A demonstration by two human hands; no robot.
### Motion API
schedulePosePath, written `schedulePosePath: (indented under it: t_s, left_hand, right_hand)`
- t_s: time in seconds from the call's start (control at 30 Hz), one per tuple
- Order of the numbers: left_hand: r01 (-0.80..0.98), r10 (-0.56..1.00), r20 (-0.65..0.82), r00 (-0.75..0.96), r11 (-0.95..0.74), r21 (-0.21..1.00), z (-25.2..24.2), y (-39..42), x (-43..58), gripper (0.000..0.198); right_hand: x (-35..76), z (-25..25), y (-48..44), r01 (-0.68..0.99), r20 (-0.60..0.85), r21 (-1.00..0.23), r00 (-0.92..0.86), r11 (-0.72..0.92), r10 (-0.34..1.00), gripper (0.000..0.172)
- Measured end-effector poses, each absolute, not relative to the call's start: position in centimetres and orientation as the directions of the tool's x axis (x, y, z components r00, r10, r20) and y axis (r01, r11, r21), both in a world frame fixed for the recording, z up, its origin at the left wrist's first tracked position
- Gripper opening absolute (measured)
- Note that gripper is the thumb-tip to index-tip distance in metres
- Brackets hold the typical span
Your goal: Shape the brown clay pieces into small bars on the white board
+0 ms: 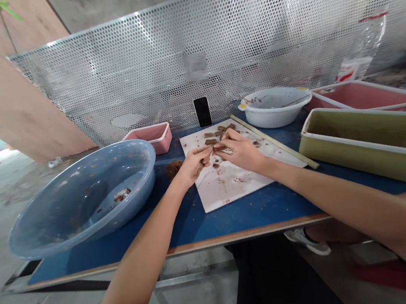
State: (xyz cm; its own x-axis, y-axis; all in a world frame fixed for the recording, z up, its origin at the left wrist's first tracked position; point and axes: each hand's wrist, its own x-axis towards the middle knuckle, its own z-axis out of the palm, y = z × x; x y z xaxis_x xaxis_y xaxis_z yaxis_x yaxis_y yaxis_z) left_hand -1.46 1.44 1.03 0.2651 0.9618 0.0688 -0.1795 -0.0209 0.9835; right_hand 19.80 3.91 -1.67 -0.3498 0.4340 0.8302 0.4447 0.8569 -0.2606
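Over a white board [231,188] my left hand [196,164] and my right hand [243,152] meet fingertip to fingertip. Both are closed on a small brown clay-like piece [218,147], partly hidden by the fingers. More brown stuff shows under the curled fingers of my left hand. Just beyond the hands, several short brown clay-like pieces [210,142] lie on the board, with crumbs and smears around them. Left of the board, close to my left wrist, sits a dark brown fibrous lump [173,169].
A big blue basin [80,189] with brown residue stands left. Behind are a pink tub [161,137], an upright phone [203,111] and a white basin [273,112]. A wooden stick [277,143] lies along the board's right edge. Right stand a green planter [369,153] and a bottle [360,52].
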Motion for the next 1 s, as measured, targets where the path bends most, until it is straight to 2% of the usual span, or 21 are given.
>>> schedulePosePath:
  t_s: [0.43, 0.7, 1.0]
  left_hand:
    - [-0.146, 0.958, 0.101, 0.269, -0.063, 0.987, 0.85, 1.33, -1.12, 0.047]
    - [-0.175, 0.955, 0.113, 0.274, -0.066, 0.982, 0.98, 1.34, -1.36, 0.038]
    - [-0.161, 0.952, 0.103, 0.289, -0.058, 0.985, 1.06, 1.31, -1.43, 0.046]
  right_hand:
    - [19.65, -1.44, 3.73, 0.445, 0.817, -0.238, -0.389, 0.864, 0.425, 0.013]
    - [19.86, -1.06, 3.43, 0.439, 0.809, -0.257, -0.39, 0.861, 0.44, 0.017]
    - [19.84, -1.33, 3.85, 0.437, 0.828, -0.233, -0.378, 0.869, 0.413, 0.022]
